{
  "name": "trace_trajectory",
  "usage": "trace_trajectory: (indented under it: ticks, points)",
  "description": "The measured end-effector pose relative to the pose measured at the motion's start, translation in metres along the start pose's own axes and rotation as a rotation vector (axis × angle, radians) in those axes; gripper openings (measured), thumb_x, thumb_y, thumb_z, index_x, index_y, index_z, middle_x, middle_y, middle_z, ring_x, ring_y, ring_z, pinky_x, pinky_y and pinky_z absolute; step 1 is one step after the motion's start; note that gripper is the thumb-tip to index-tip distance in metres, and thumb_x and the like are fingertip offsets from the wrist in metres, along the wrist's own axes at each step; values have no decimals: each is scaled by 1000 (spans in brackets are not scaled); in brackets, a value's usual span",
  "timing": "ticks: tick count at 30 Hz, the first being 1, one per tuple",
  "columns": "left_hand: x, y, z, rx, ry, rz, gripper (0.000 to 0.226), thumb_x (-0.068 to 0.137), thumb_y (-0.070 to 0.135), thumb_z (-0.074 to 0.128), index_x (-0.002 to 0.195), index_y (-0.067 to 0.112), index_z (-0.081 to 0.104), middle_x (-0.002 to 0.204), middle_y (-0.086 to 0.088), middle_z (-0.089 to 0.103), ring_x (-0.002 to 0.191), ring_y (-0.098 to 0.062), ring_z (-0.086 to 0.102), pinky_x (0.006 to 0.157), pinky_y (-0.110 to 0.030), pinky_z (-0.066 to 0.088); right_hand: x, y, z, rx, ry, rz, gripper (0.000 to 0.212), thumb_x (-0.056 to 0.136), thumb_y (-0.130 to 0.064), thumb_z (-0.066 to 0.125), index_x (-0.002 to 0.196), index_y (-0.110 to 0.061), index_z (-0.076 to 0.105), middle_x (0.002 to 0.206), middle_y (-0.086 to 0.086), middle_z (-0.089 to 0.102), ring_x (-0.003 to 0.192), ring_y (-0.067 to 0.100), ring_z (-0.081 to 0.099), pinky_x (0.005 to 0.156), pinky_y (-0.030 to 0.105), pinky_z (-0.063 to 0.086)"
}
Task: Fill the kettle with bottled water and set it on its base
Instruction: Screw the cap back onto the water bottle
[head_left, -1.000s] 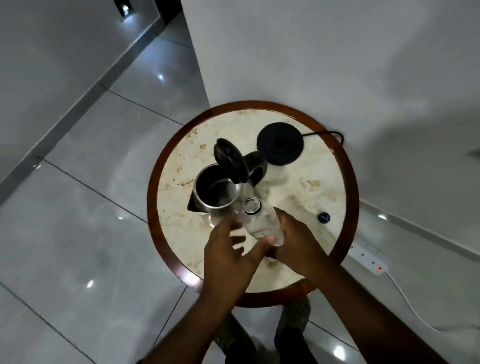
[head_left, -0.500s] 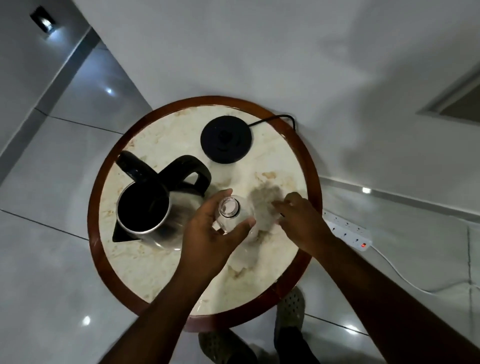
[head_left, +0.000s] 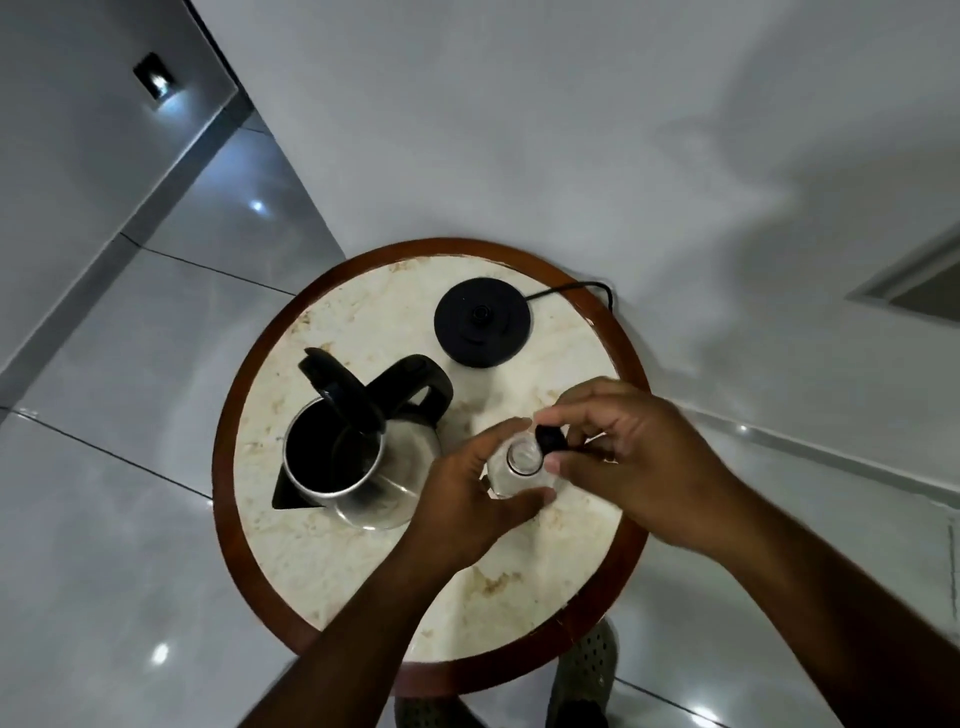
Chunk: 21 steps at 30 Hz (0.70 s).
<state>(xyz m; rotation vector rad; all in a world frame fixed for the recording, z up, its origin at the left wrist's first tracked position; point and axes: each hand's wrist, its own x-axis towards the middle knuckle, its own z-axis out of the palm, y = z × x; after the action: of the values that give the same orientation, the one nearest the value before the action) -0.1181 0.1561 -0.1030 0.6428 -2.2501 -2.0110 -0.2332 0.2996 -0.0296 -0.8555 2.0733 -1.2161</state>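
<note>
Left hand (head_left: 467, 499) holds bottle (head_left: 519, 467); right hand (head_left: 639, 457) pinches cap (head_left: 551, 439) beside open kettle (head_left: 353, 452)

A: Room?
B: Grey glossy floor tiles (head_left: 119, 519) with light glints, plain white wall (head_left: 519, 130), small recessed wall light (head_left: 154, 81) far left.
A: Furniture?
B: Round table (head_left: 291, 613), marble top, brown wood rim, against the wall. Frame corner (head_left: 914, 291) far right, unclear.

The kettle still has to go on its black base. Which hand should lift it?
Probably the left hand. It grips the bottle right beside the kettle. The right hand holds the cap, with the bottle between it and the kettle. The base lies behind.
</note>
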Motion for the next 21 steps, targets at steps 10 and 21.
trace_trajectory:
  ticks: [10, 21]
  points:
    - [5, 3, -9, 34, -81, 83, 59, 64, 39, 80, 114, 60, 56, 106, 25, 69, 101, -1, 64, 81, -30, 55, 26, -29, 25, -809, -410, -124, 31, 89, -4, 53, 119, -6, 57, 115, 19, 52, 94, 33, 50, 77, 43, 45]
    - [-4, 3, -18, 50, -94, 103, 50, 66, 23, 84, 108, 43, 63, 101, 15, 70, 92, -1, 65, 81, -14, 47, 21, -37, 36, -1004, -448, -71, 44, 97, -25, 46, 140, -15, 40, 137, 10, 47, 116, 23, 53, 89, 24, 40]
